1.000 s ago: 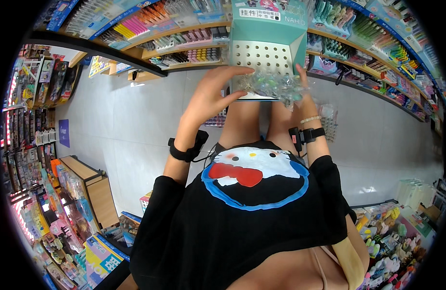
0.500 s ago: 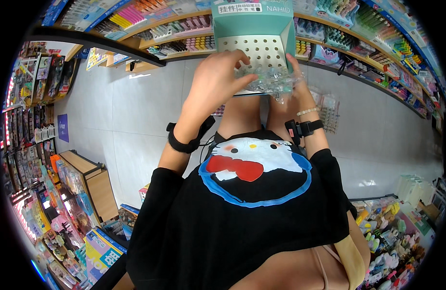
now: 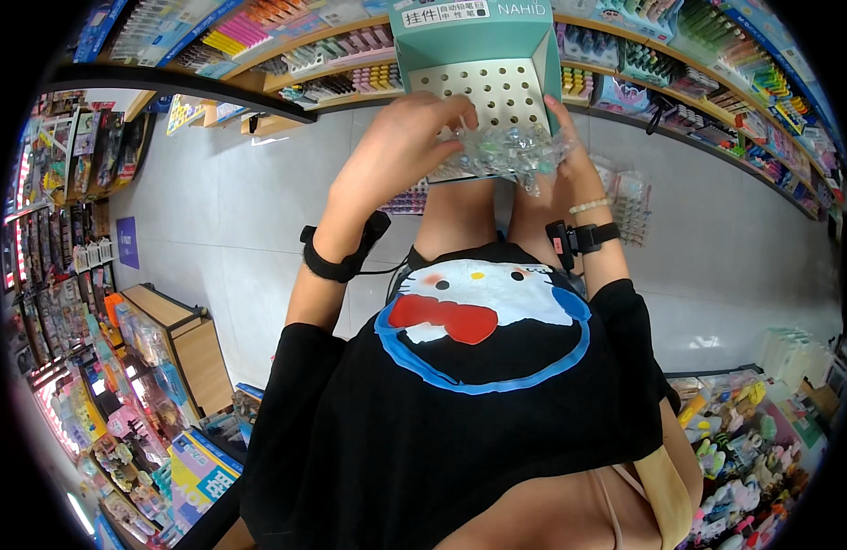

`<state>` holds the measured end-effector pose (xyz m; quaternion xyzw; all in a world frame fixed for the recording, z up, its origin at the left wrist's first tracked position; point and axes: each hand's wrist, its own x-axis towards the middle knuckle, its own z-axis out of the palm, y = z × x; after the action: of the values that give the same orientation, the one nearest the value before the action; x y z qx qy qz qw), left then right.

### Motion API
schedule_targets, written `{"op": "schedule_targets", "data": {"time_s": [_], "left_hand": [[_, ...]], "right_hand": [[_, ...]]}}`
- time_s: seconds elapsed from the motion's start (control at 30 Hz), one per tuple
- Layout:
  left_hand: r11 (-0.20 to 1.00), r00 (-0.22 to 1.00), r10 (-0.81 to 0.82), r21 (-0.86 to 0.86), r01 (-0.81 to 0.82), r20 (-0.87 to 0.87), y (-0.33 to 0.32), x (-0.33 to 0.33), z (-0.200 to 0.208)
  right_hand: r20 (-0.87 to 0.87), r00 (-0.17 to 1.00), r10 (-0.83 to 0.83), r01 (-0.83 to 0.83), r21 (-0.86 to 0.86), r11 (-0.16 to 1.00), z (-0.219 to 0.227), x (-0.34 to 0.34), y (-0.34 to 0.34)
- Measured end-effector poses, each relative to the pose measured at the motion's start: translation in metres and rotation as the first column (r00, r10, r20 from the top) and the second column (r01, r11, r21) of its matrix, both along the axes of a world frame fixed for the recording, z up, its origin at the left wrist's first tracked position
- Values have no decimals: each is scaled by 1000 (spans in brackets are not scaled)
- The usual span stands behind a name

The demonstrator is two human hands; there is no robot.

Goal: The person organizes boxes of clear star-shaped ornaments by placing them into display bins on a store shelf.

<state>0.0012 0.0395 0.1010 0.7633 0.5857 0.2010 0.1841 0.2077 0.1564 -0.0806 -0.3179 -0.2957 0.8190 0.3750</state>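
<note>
The clear plastic packets (image 3: 510, 154) lie in a loose heap at the near edge of the display box (image 3: 469, 38), between the two hands. The left hand (image 3: 407, 145) is at the left end of the heap: thumb and forefinger stand apart, fingers curved over the box's left side. Whether the fingertips have hold of a packet cannot be told. The right hand (image 3: 572, 151) is at the right end of the heap, with one digit extended along the outside of the box's right wall. Its remaining fingers are hidden, so its closure cannot be told.

The heap covers the near part of the perforated insert (image 3: 487, 92); the left hand obscures the left near part. The person's legs (image 3: 455, 220) are visible below the box. Two flat packs, a clear one (image 3: 632, 206) and a purplish one (image 3: 407, 199), are seen near the floor (image 3: 258, 202) on either side of the legs. Pen shelves (image 3: 364, 81) extend beyond the box.

The packets are transparent, crinkled and glossy, with pale green and whitish contents too small to identify. The box is teal with a raised header; the insert is white with rows of round holes.
</note>
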Motion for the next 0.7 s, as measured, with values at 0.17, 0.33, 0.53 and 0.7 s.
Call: {"op": "schedule_targets", "data": {"time_s": [0.17,0.33,0.53,0.7], "left_hand": [[993,991,-30,-108,44,128,4,-4,6],[983,985,-155,82,162,-78,15,12,12],[985,990,-138,-105,136,-5,23,22,8],[982,987,-136,-117,146,86,24,17,8]], "right_hand": [[-69,997,33,-38,-70,997,-12,1,4],[-173,985,20,-58,-218,974,-20,-1,11],[-240,971,20,-61,-166,984,-13,-3,7],[-209,978,-7,-30,-175,984,-13,1,6]]}}
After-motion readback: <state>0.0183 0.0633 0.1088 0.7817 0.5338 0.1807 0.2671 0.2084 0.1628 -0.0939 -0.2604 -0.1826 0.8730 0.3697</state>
